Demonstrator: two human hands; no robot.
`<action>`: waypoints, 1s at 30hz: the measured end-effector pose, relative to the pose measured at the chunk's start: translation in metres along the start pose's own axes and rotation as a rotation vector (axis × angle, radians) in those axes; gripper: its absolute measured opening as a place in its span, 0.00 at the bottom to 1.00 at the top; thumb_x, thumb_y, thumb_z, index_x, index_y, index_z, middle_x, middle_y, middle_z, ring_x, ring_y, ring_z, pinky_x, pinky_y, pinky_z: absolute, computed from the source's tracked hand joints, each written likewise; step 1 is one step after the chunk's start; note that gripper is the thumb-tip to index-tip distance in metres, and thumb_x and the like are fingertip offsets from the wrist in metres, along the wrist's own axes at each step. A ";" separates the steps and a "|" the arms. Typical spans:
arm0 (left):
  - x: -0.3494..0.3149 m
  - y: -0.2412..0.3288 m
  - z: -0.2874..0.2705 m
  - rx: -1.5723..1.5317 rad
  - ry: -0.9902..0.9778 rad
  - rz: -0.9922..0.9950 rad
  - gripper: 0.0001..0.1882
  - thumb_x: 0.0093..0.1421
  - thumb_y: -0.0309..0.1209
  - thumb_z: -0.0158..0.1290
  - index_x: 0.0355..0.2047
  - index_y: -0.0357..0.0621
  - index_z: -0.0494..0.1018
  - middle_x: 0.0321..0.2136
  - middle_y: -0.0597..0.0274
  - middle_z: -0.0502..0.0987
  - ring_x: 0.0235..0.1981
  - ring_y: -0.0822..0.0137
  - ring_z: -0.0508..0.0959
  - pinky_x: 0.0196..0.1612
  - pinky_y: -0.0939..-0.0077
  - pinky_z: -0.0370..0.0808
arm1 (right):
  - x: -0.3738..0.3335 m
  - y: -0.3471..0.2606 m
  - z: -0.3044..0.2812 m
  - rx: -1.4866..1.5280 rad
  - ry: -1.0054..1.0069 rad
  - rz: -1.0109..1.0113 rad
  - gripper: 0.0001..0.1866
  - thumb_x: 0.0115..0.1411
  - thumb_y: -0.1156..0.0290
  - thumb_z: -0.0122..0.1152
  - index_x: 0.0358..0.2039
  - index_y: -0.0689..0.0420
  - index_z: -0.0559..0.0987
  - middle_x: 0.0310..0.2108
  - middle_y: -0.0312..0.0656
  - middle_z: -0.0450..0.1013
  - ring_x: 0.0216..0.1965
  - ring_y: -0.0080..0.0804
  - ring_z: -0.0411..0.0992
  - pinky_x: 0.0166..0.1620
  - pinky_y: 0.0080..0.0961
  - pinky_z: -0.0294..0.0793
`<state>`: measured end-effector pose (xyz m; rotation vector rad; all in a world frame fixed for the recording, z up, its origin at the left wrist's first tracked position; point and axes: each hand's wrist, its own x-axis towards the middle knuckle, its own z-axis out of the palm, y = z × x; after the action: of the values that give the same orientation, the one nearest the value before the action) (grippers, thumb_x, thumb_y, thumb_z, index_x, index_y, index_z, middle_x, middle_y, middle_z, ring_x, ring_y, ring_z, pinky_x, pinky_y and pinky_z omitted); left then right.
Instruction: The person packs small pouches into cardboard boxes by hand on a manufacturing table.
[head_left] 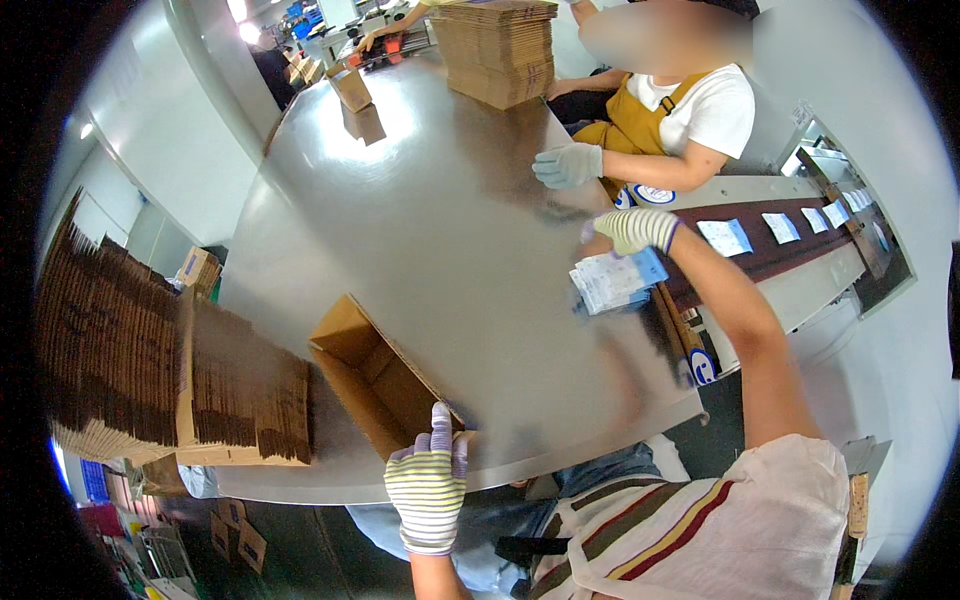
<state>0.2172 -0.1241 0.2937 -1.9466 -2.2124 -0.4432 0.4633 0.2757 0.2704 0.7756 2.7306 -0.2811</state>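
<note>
My left hand, in a striped glove, grips the near rim of an open cardboard box. One finger lies along the rim. The box stands tilted across the near left of the metal table, and the inside that shows holds nothing. My right hand, in a matching glove, is at the far side of a stack of white and blue packets by the table's right edge. Its fingers are bent down around the packets' far edge, slightly blurred, with the fingertips partly hidden.
Flattened cartons stand packed at the left. A conveyor belt carrying spaced packets runs along the right. Across the table, a co-worker's gloved hand rests near the edge. A tall carton stack and a small box stand farther off.
</note>
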 end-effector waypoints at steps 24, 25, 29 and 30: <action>-0.010 -0.014 0.016 0.024 0.094 0.064 0.21 0.54 0.41 0.53 0.45 0.46 0.72 0.18 0.62 0.71 0.17 0.62 0.72 0.23 0.69 0.67 | 0.025 -0.278 0.000 1.564 0.430 -0.807 0.20 0.51 0.71 0.62 0.46 0.56 0.73 0.45 0.42 0.72 0.45 0.33 0.71 0.48 0.31 0.72; -0.007 -0.008 0.013 0.069 0.010 0.019 0.21 0.54 0.41 0.53 0.46 0.46 0.72 0.18 0.61 0.71 0.17 0.62 0.72 0.22 0.69 0.67 | 0.024 -0.299 -0.013 1.589 0.396 -0.779 0.20 0.51 0.71 0.62 0.46 0.56 0.73 0.45 0.41 0.72 0.45 0.32 0.71 0.47 0.30 0.72; -0.005 0.000 0.009 0.101 0.016 -0.003 0.17 0.55 0.40 0.52 0.41 0.43 0.72 0.19 0.60 0.72 0.18 0.62 0.73 0.23 0.67 0.68 | 0.063 -0.313 -0.005 0.922 0.493 -0.813 0.21 0.53 0.62 0.60 0.46 0.57 0.74 0.44 0.45 0.72 0.44 0.34 0.72 0.49 0.30 0.71; -0.007 -0.001 0.012 0.112 0.007 0.016 0.16 0.55 0.40 0.52 0.39 0.43 0.73 0.20 0.59 0.73 0.19 0.62 0.73 0.23 0.66 0.68 | 0.064 -0.314 0.001 0.869 0.396 -0.713 0.25 0.51 0.56 0.61 0.46 0.59 0.74 0.42 0.46 0.73 0.43 0.36 0.72 0.50 0.31 0.70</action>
<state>0.2176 -0.1274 0.2803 -1.9008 -2.1665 -0.3156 0.2425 0.0431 0.2827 -0.0655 3.1165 -1.6875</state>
